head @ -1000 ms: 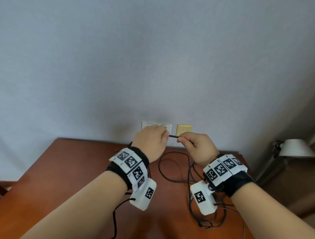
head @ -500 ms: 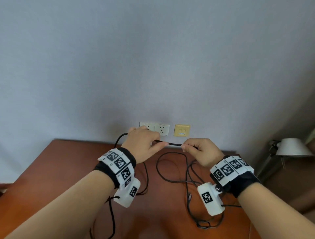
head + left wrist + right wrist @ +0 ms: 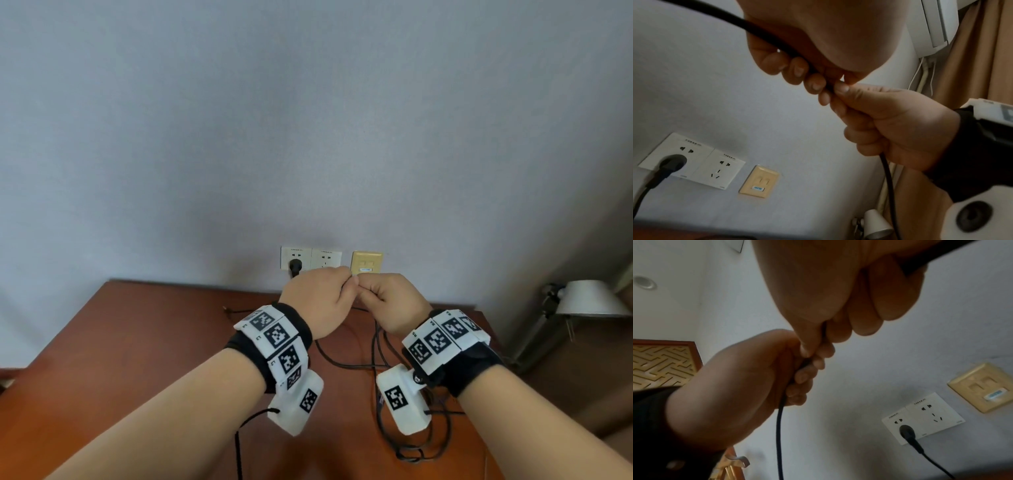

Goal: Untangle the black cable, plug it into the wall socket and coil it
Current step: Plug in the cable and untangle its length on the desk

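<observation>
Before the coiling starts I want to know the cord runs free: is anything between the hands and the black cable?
Nothing visible: left hand and right hand both grip the black cable, whose plug sits in the wall socket.

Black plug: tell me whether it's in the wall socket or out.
In. The black plug sits seated in the left white wall socket, its black cable hanging down; the head view shows the same.

Black wristbands carry white checker-marked blocks and white camera housings.
</observation>
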Demonstrator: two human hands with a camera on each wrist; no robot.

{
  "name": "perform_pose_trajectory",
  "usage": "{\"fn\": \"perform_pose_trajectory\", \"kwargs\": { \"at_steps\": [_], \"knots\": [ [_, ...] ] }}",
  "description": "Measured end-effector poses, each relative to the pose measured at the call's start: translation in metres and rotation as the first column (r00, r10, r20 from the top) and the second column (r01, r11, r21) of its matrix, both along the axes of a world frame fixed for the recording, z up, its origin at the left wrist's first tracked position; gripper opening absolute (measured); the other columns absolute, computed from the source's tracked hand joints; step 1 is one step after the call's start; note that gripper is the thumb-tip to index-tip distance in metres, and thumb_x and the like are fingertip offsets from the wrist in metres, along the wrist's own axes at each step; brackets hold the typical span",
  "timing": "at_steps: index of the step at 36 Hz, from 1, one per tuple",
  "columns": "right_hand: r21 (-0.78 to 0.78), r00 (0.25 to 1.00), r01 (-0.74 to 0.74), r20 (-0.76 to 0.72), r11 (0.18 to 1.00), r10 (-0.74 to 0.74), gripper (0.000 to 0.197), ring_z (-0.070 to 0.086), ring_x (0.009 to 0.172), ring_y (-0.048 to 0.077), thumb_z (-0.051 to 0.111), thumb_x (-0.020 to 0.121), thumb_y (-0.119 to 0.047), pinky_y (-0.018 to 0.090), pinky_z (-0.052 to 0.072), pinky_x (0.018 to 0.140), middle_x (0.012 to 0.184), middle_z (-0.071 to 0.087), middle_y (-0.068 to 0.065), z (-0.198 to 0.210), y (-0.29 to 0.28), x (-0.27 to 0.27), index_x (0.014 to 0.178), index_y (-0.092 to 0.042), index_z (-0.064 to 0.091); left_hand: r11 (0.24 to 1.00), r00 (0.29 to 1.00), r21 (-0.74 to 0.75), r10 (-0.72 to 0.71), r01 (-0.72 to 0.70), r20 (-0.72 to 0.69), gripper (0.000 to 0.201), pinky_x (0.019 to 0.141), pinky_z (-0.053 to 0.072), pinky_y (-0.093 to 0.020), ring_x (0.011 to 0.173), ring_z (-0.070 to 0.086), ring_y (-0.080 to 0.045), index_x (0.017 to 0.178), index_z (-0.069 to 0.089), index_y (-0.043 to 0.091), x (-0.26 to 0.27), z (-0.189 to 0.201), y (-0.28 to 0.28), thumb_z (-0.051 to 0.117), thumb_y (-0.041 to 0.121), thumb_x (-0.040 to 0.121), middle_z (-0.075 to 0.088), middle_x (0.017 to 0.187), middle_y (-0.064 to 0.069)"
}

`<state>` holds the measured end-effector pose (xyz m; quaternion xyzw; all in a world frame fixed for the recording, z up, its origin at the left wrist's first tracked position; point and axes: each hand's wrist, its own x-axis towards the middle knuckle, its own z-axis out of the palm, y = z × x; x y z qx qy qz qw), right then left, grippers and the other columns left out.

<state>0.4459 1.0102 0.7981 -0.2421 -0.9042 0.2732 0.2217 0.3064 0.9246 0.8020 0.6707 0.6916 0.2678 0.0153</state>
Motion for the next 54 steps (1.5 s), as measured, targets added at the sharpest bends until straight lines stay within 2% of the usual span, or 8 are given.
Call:
{"fn": "perform_pose_trajectory", "kwargs": {
  "at_steps": [5, 10, 16, 21, 27, 38, 43, 54],
  "knots": [
    [-0.007, 1.0, 0.019, 0.02, 1.0, -0.018, 0.034, 0.059, 0.068, 0.022, 0.046, 0.094, -0.039, 0.042, 0.051, 0.067, 0.069, 0.065, 0.004, -0.003, 0.005, 0.008, 0.073, -0.016, 0.061, 0.991, 0.991, 0.0, -0.136, 0.136, 0.012, 0.035, 0.058, 0.035, -0.032, 0.064, 0.051, -0.018, 0.08, 0.052, 0.015, -0.009, -0.004, 0.002, 0.033, 0.037, 0.099, 0.058, 0.07, -0.002],
    [-0.031, 0.997, 0.011, 0.078, 0.999, -0.009, 0.03, 0.048, 0.058, 0.006, 0.051, 0.094, -0.036, 0.027, 0.042, 0.064, 0.063, 0.059, 0.0, 0.002, 0.007, 0.019, 0.074, -0.017, 0.065, 0.985, 0.973, 0.013, -0.167, 0.171, -0.159, 0.046, 0.053, 0.035, -0.028, 0.06, 0.047, -0.008, 0.082, 0.056, 0.025, -0.025, -0.003, -0.005, 0.032, 0.064, 0.09, 0.049, 0.061, 0.01],
    [0.004, 0.991, 0.068, 0.116, 0.998, -0.068, 0.029, 0.048, 0.057, 0.005, 0.052, 0.094, -0.034, 0.016, 0.038, 0.061, 0.056, 0.052, -0.008, 0.0, 0.017, 0.032, 0.071, -0.019, 0.063, 0.994, 0.964, -0.02, -0.113, 0.112, -0.24, 0.032, 0.055, 0.027, -0.028, 0.062, 0.042, -0.011, 0.073, 0.048, 0.028, -0.048, -0.004, -0.007, 0.047, 0.052, 0.094, 0.042, 0.059, 0.01],
    [0.034, 0.99, 0.085, 0.114, 0.996, -0.089, 0.03, 0.05, 0.059, 0.009, 0.052, 0.093, -0.035, 0.023, 0.041, 0.064, 0.06, 0.057, -0.005, -0.006, 0.018, 0.027, 0.071, -0.018, 0.063, 0.997, 0.956, -0.067, -0.057, 0.039, -0.287, 0.036, 0.054, 0.029, -0.029, 0.06, 0.042, -0.013, 0.07, 0.044, 0.027, -0.05, -0.004, -0.007, 0.043, 0.053, 0.095, 0.04, 0.058, 0.009],
    [0.047, 0.985, 0.143, 0.092, 0.989, -0.146, 0.033, 0.046, 0.056, 0.005, 0.051, 0.094, -0.035, 0.023, 0.04, 0.06, 0.053, 0.049, -0.007, -0.008, 0.015, 0.014, 0.067, -0.018, 0.059, 0.994, 0.986, -0.085, 0.048, -0.062, -0.16, 0.023, 0.06, 0.037, -0.029, 0.071, 0.052, -0.017, 0.081, 0.049, 0.022, -0.043, -0.006, -0.001, 0.051, 0.042, 0.093, 0.056, 0.075, 0.005],
    [0.001, 0.996, 0.083, 0.031, 0.997, -0.083, 0.028, 0.052, 0.06, 0.014, 0.052, 0.094, -0.031, 0.033, 0.044, 0.062, 0.06, 0.058, -0.001, -0.01, 0.011, 0.001, 0.073, -0.017, 0.066, 0.996, 0.997, -0.062, -0.071, 0.069, -0.038, 0.013, 0.058, 0.032, -0.028, 0.063, 0.046, -0.014, 0.082, 0.047, 0.021, -0.016, -0.009, 0.007, 0.054, 0.031, 0.087, 0.047, 0.069, 0.007],
    [-0.006, 0.994, 0.075, 0.078, 0.997, -0.074, 0.04, 0.041, 0.05, 0.006, 0.058, 0.09, -0.039, 0.024, 0.035, 0.054, 0.052, 0.046, -0.005, -0.006, 0.017, 0.011, 0.06, -0.012, 0.056, 0.987, 0.985, -0.038, -0.161, 0.159, -0.067, 0.023, 0.056, 0.04, -0.031, 0.062, 0.05, -0.016, 0.08, 0.054, 0.015, -0.028, -0.01, 0.0, 0.052, 0.036, 0.09, 0.052, 0.067, 0.005],
    [0.033, 0.959, 0.253, 0.123, 0.967, -0.256, 0.035, 0.051, 0.054, 0.01, 0.056, 0.09, -0.042, 0.031, 0.045, 0.063, 0.051, 0.054, -0.004, -0.011, 0.047, 0.044, 0.059, -0.025, 0.06, 0.998, 0.986, -0.057, -0.041, 0.032, -0.164, 0.028, 0.064, 0.037, -0.03, 0.076, 0.055, -0.017, 0.103, 0.064, 0.019, -0.076, -0.013, 0.003, 0.042, 0.036, 0.1, 0.065, 0.088, 0.0]
  ]
}}
